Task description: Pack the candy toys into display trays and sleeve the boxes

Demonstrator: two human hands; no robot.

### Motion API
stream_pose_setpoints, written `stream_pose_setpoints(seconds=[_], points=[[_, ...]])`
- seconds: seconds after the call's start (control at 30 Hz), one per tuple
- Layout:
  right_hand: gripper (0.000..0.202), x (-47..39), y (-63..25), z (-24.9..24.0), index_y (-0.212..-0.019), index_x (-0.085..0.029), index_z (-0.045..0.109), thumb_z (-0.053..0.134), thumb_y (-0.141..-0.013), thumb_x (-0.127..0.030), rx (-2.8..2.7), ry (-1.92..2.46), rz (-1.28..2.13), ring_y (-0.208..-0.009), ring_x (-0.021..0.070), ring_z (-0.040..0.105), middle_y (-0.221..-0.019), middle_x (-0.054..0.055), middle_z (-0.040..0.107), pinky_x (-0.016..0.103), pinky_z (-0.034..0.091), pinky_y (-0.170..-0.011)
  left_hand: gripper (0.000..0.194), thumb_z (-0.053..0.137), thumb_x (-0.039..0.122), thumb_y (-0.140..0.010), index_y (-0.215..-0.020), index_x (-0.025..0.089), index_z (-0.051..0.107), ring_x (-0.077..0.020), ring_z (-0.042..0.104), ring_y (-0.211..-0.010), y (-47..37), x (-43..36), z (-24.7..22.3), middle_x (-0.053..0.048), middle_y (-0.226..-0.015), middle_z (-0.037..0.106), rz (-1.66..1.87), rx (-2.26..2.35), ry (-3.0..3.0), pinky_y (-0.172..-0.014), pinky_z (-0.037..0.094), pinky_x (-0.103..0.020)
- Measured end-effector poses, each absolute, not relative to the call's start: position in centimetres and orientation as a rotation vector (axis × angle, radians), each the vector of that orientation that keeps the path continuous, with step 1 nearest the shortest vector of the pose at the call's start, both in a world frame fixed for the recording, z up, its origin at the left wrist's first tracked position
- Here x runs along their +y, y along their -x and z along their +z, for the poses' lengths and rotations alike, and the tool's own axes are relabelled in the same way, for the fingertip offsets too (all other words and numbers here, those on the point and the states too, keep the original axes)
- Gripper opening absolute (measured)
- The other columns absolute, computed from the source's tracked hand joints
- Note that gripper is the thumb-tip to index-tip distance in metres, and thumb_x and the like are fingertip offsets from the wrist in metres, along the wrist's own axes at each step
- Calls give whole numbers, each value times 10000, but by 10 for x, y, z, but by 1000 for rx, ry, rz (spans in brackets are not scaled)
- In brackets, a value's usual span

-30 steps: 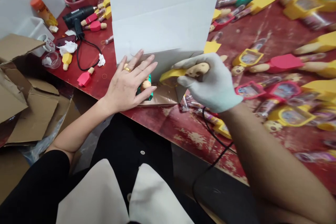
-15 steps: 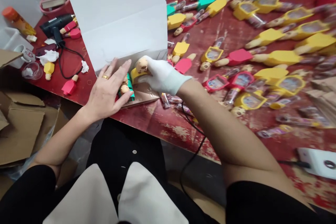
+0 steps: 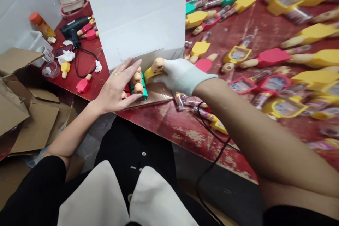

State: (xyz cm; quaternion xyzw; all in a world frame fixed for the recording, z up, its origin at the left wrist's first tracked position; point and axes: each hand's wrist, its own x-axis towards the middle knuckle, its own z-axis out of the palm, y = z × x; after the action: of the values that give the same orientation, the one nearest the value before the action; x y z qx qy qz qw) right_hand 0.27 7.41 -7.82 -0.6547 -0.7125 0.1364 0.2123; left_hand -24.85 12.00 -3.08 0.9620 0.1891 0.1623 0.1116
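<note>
A box with a tall white lid (image 3: 137, 17) stands open at the table's front edge. Inside it lie green toys (image 3: 144, 91) with tan animal heads in a row, and some red ones partly hidden beside them. My bare left hand (image 3: 116, 86), a ring on one finger, rests with fingers spread over the box's left side and touches the toys. In my white-gloved right hand (image 3: 180, 74) is a yellow toy (image 3: 149, 75) with a tan head, held inside the box to the right of the green row.
Many yellow, red and green toys (image 3: 274, 57) cover the red table (image 3: 174, 123) on the right. A heat gun (image 3: 74, 28), a mug (image 3: 45, 53) and an orange-capped bottle (image 3: 42, 24) are at left. Cardboard (image 3: 37, 123) lies lower left; a black cable (image 3: 212, 169) hangs in front.
The view has shifted left. My left hand has slid a little left relative to the green toys, exposing more heads. My right hand still holds the yellow toy in the box.
</note>
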Motion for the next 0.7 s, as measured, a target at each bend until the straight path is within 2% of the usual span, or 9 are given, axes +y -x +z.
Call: stream_pose_setpoints(seconds=[0.2,0.3,0.43,0.5,0.6,0.7], points=[[394,78,9,-68,-1227,-203,626,658,-858,-338,-2067,1980,411,-911,261,669,-1096,112,729,324,470,-774,810,479,611,-979,-1606,159,238,-338,306,-1564,249,120,-31,-194,-1618,402,527,507,-2887,-1256,339,-548],[404,69,18,-61,-1311,-160,569,560,-937,-311,-2070,2089,380,-984,265,684,-1151,154,719,319,460,-806,814,528,580,-966,-1603,157,249,-344,356,-1539,250,121,-29,-196,-1603,423,556,490,-2916,-1249,348,-550],[367,73,27,-59,-1206,-112,608,353,-1021,-300,-1943,2372,308,-958,300,703,-1046,231,720,343,441,-779,830,555,580,-947,-1603,163,262,-336,427,-1497,249,123,-29,-191,-1601,429,579,492,-2937,-1243,357,-542],[375,79,28,-61,-1170,-121,628,353,-1026,-334,-1922,2382,320,-984,323,700,-1056,240,717,360,437,-780,840,556,593,-939,-1603,166,269,-338,434,-1490,248,124,-29,-185,-1606,425,578,521,-2953,-1243,355,-543],[370,77,23,-63,-1214,-148,625,458,-1015,-411,-1939,2255,378,-1020,303,690,-1117,197,719,354,444,-789,819,554,577,-946,-1599,163,286,-331,444,-1482,246,125,-29,-177,-1598,440,572,576,-2978,-1242,359,-529],[348,48,-1,-65,-1236,-194,634,483,-1024,-425,-1767,2095,301,-1002,217,675,-1158,109,718,316,468,-811,798,547,569,-953,-1597,169,297,-327,452,-1474,245,125,-29,-172,-1594,447,564,608,-2987,-1237,365,-526]])
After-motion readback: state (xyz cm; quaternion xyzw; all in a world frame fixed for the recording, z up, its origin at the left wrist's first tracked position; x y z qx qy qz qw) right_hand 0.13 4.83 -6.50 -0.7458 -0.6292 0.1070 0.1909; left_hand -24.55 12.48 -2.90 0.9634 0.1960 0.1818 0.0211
